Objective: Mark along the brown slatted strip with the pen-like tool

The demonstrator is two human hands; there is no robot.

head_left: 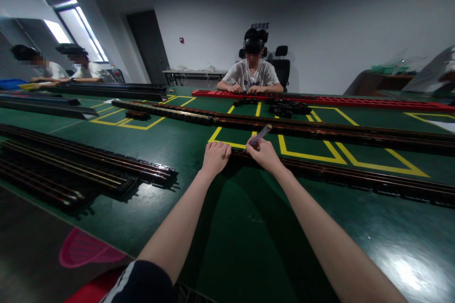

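My left hand (pixel 216 157) has its fingers curled over the left end of a long black rail with copper-coloured strips (pixel 320 169). That rail lies across the green table and runs off to the right. Close by, my right hand (pixel 265 154) pinches a slim pen-like tool with a translucent barrel (pixel 261 135). The tool is tilted, its upper end pointing up and right. Its lower end is at the rail, mostly hidden by my fingers, so I cannot tell whether it touches.
A second long rail (pixel 249 120) crosses the green table (pixel 241 246) farther away. More rails (pixel 88 161) lie at left. Small black parts (pixel 289 107) and a red slotted strip (pixel 355 101) are near a person (pixel 250 73) opposite. A pink basket (pixel 87 248) stands below the edge.
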